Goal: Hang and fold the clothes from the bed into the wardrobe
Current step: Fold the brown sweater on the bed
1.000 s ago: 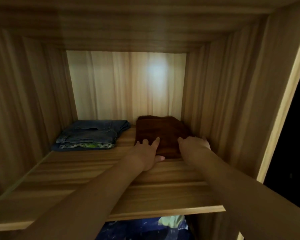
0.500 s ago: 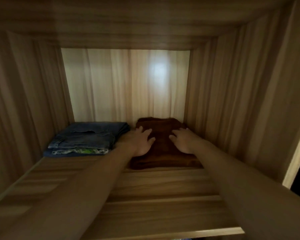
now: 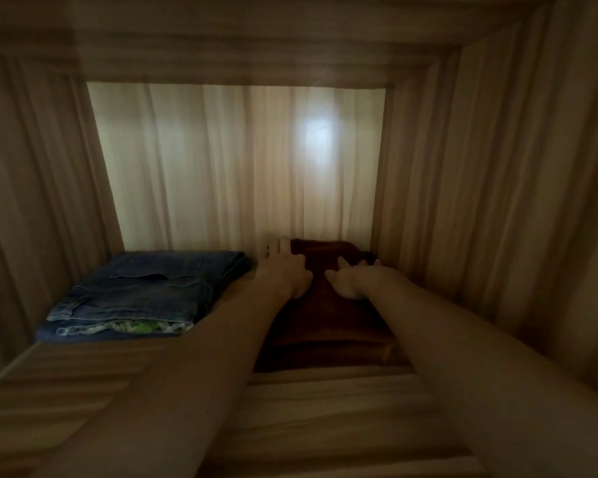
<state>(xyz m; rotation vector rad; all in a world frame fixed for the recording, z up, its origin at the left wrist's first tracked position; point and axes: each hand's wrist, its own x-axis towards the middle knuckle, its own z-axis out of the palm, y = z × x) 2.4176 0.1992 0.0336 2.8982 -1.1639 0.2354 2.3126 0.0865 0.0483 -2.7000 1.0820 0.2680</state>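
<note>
A folded dark brown garment (image 3: 328, 326) lies on the wooden wardrobe shelf (image 3: 325, 415), close to the back panel and the right wall. My left hand (image 3: 285, 269) lies flat on its left rear part, fingers stretched toward the back. My right hand (image 3: 354, 277) rests on top beside it, fingers spread and straight. Both forearms reach in from the front over the shelf. To the left sits a stack of folded blue jeans (image 3: 145, 291) with a green patterned cloth showing at its front edge.
The compartment is dim, with wood-grain side walls (image 3: 497, 201) and a paler back panel (image 3: 235, 160) carrying a bright reflection. Bare shelf board stretches in front of both folded stacks.
Both hands have slid from the front edge of the brown garment to its rear part, pushing it deeper toward the back panel. My view has moved further into the compartment.
</note>
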